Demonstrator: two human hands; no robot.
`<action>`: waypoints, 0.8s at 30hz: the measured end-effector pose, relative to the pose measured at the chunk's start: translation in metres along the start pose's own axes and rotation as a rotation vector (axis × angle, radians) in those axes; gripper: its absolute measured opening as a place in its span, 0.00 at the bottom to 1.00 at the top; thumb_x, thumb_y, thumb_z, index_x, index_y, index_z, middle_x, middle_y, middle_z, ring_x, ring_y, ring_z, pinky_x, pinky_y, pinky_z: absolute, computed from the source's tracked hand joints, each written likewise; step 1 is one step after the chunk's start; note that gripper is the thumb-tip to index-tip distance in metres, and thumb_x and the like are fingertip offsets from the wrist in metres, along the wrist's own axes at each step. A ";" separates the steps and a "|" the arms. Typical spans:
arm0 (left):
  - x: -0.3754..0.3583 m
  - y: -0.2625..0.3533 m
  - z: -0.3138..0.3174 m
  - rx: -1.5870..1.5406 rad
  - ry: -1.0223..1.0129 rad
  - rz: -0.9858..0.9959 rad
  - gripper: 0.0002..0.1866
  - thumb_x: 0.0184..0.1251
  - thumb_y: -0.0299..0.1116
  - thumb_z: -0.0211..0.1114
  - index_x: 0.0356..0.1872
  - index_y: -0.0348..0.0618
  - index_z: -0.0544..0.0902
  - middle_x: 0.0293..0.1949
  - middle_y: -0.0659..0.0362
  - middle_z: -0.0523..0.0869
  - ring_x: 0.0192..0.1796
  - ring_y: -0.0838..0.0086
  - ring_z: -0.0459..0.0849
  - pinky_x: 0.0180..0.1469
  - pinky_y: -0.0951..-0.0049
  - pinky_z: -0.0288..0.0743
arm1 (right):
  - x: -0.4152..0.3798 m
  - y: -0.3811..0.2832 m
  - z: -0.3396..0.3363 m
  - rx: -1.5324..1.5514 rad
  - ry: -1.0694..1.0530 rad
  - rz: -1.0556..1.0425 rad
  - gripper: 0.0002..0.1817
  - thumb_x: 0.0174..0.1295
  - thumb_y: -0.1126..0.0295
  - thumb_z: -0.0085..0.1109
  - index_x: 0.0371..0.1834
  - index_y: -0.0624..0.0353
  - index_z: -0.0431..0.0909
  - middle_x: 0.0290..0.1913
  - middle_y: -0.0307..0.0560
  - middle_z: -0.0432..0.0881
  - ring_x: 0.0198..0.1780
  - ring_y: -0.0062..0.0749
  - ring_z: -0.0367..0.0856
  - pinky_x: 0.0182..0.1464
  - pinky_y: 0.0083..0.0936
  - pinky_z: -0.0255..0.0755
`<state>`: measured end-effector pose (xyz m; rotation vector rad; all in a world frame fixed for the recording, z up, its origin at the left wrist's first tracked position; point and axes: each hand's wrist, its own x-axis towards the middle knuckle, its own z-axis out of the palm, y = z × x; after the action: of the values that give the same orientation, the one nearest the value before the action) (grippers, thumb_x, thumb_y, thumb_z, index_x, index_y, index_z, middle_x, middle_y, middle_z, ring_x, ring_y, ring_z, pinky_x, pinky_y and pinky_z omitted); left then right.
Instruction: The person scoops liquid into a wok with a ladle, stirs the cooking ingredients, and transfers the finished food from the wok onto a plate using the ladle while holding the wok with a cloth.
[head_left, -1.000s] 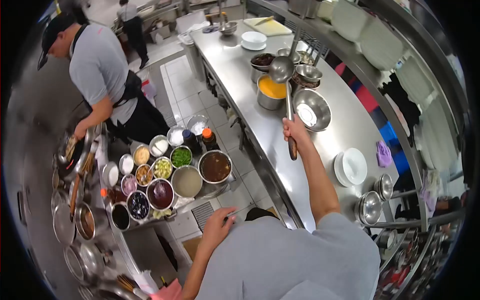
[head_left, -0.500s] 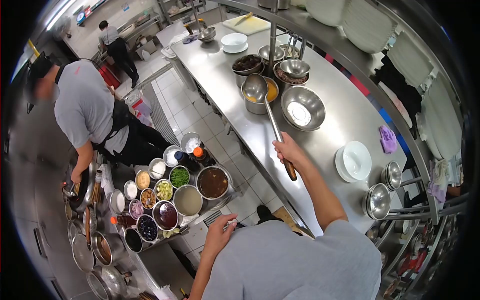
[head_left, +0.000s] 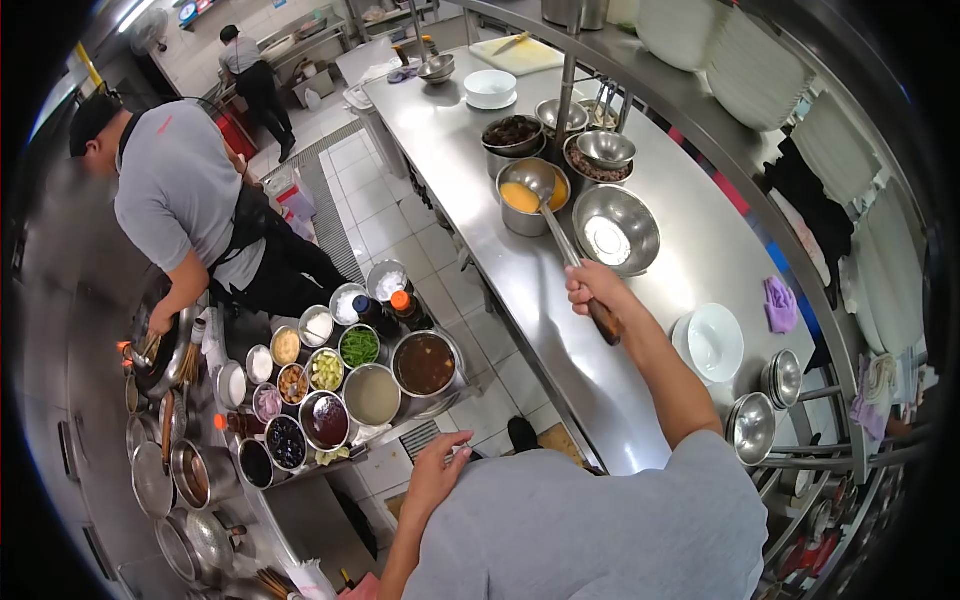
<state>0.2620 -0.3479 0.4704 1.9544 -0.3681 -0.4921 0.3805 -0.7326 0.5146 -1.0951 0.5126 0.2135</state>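
Note:
My right hand point(head_left: 594, 288) is wrapped round the wood-ended handle of a long steel ladle point(head_left: 562, 236). The ladle's bowl dips into a steel pot point(head_left: 523, 222) of orange-yellow liquid point(head_left: 518, 197), which looks like beaten egg. Just right of that pot sits a wide steel bowl point(head_left: 634, 210) with something white in its bottom. Close behind are a pot of dark food point(head_left: 513, 132) and a pot of reddish-brown food point(head_left: 598, 172) with a small steel bowl on top. In front of my body, my left hand point(head_left: 438, 470) holds nothing, fingers loosely apart.
Several pots of sauces and chopped ingredients, such as a sauce pot point(head_left: 423, 363), crowd the left counter. A co-worker point(head_left: 185, 200) stands there at a wok; another person point(head_left: 255, 80) is farther back. White bowls point(head_left: 709, 343) and a purple cloth point(head_left: 780, 304) lie on the steel table point(head_left: 480, 210).
The ladle's bowl has gone from above the pot's rim down into the orange-yellow liquid. My right hand has moved slightly farther forward, and the view has shifted a little.

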 end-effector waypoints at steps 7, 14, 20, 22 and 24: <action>-0.006 0.002 0.000 0.025 0.012 -0.006 0.14 0.67 0.34 0.63 0.52 0.43 0.82 0.47 0.53 0.85 0.46 0.61 0.84 0.48 0.67 0.78 | -0.008 -0.024 -0.004 0.288 -0.131 0.060 0.07 0.71 0.68 0.51 0.42 0.54 0.63 0.24 0.30 0.68 0.16 0.09 0.62 0.17 0.15 0.60; -0.010 -0.002 0.000 0.031 0.015 0.001 0.15 0.67 0.30 0.63 0.53 0.40 0.82 0.49 0.54 0.85 0.47 0.68 0.85 0.50 0.70 0.79 | -0.001 -0.019 -0.014 0.380 -0.179 0.043 0.09 0.70 0.67 0.54 0.45 0.56 0.64 0.25 0.31 0.67 0.17 0.10 0.62 0.17 0.16 0.60; -0.015 -0.003 0.000 0.061 0.023 -0.012 0.14 0.67 0.28 0.62 0.52 0.40 0.82 0.48 0.54 0.85 0.47 0.67 0.85 0.49 0.70 0.79 | -0.005 -0.008 -0.003 -0.069 0.078 -0.101 0.11 0.68 0.70 0.52 0.48 0.56 0.63 0.25 0.34 0.68 0.17 0.14 0.64 0.16 0.18 0.61; -0.015 -0.006 0.002 0.013 0.066 0.019 0.14 0.66 0.32 0.63 0.51 0.43 0.82 0.43 0.53 0.85 0.44 0.62 0.84 0.46 0.69 0.77 | -0.002 -0.002 -0.002 -0.198 0.144 -0.140 0.12 0.67 0.70 0.52 0.49 0.56 0.62 0.25 0.35 0.68 0.17 0.15 0.65 0.16 0.19 0.62; -0.015 -0.004 0.000 0.020 0.054 0.010 0.14 0.66 0.30 0.63 0.51 0.41 0.82 0.45 0.53 0.85 0.45 0.65 0.84 0.47 0.70 0.77 | -0.004 0.000 0.002 -0.325 0.211 -0.181 0.13 0.67 0.70 0.52 0.50 0.56 0.62 0.25 0.36 0.68 0.17 0.16 0.66 0.16 0.20 0.63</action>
<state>0.2487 -0.3393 0.4693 1.9799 -0.3491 -0.4297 0.3779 -0.7306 0.5169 -1.4833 0.5754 0.0208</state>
